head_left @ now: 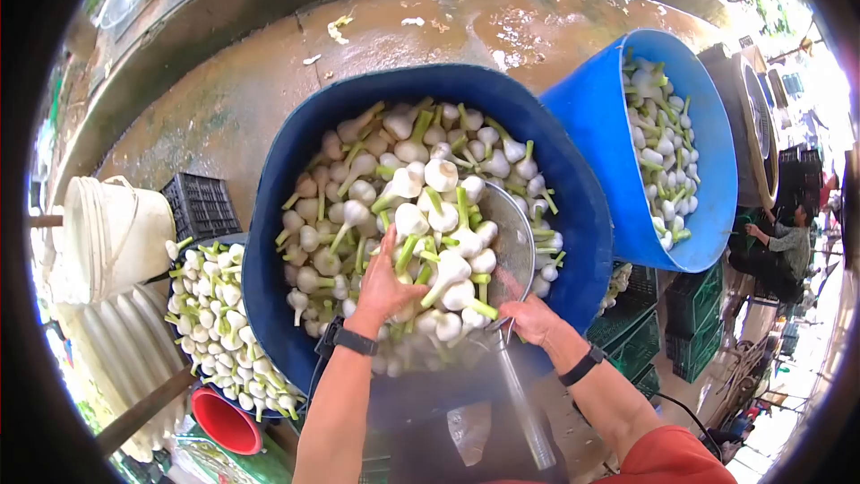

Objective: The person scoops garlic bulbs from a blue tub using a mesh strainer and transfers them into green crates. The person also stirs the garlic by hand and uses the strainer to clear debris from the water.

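A large blue tub (269, 278) in front of me is full of garlic bulbs (313, 260) with short green stems. A metal strainer (514, 233) with a long handle sits over the tub, heaped with garlic. My right hand (535, 318) grips the strainer where its rim meets the handle, which points down toward my body. My left hand (385, 285) lies against the left side of the heaped garlic, fingers stretched upward and thumb apart. Garlic hides part of the strainer's bowl.
At right, a tilted blue barrel (582, 99) holds more garlic. Left are a garlic-filled container (210, 323), white bucket (116, 242), black crate (199, 206) and red bucket (226, 421). Green crates (694, 323) and a seated person (784, 251) are at far right. The floor (376, 45) looks wet.
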Demonstrator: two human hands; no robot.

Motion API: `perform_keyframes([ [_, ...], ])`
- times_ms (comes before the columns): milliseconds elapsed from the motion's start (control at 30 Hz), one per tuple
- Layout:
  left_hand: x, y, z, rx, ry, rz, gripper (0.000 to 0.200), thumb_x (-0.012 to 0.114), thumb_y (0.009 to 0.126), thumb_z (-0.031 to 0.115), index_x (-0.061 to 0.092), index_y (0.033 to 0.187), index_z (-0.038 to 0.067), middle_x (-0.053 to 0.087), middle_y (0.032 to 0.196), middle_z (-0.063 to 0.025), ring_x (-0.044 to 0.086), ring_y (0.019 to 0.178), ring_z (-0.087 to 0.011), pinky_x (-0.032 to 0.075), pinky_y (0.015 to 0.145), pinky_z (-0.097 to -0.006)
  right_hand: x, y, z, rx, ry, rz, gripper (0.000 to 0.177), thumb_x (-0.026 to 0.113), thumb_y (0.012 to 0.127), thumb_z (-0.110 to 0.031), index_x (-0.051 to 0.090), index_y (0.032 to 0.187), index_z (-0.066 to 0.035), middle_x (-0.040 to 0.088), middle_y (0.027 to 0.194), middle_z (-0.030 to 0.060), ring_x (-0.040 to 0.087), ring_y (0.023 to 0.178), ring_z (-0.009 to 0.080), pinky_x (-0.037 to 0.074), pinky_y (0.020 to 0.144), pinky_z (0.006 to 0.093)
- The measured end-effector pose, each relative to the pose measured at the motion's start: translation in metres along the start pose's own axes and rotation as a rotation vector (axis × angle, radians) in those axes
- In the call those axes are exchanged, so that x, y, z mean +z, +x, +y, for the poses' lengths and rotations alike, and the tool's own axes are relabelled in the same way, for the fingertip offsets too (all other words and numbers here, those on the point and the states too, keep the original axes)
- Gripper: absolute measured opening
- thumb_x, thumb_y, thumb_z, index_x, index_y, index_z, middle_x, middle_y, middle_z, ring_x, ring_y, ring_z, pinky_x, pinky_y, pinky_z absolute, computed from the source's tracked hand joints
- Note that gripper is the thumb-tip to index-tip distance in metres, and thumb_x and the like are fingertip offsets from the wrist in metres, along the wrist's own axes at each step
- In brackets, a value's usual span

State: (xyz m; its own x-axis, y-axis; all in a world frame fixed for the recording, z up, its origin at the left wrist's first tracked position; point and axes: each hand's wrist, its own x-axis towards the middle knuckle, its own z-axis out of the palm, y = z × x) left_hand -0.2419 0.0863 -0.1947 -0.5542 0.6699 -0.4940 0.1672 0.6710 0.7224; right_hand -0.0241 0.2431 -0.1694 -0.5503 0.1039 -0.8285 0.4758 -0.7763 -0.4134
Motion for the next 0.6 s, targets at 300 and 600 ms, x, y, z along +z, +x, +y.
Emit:
perform_keyframes([
  [300, -0.032, -0.068, 0.09, 0.17, 0.15, 0.114, 0.105, 0.078, 0.052, 0.022, 0.026, 0.143, 0.009, 0.045, 0.126, -0.0199, 0.047, 0.114, -0.0366, 0.042, 0.095, -0.0391, -0.002, -0.063, 0.028, -0.113, 0.279, -0.115, 0.08, 0.051, 0.08, 0.007, 0.019, 0.147, -0.02, 0.052, 0.126, 0.014, 0.062, 0.09, 0.0159, 0.052, 0.07, 0.0282],
  [600, -0.013, -0.12, 0.203, 0.303, 0.312, 0.169, 0.102, 0.078, 0.051, 0.01, 0.03, 0.142, 0.009, 0.047, 0.126, -0.0228, 0.048, 0.115, -0.0373, 0.039, 0.098, -0.0407, -0.021, -0.133, 0.035, -0.359, 0.45, -0.361, 0.086, 0.062, 0.08, -0.003, 0.012, 0.148, -0.02, 0.045, 0.133, 0.0157, 0.05, 0.117, 0.0224, 0.042, 0.096, 0.0364],
])
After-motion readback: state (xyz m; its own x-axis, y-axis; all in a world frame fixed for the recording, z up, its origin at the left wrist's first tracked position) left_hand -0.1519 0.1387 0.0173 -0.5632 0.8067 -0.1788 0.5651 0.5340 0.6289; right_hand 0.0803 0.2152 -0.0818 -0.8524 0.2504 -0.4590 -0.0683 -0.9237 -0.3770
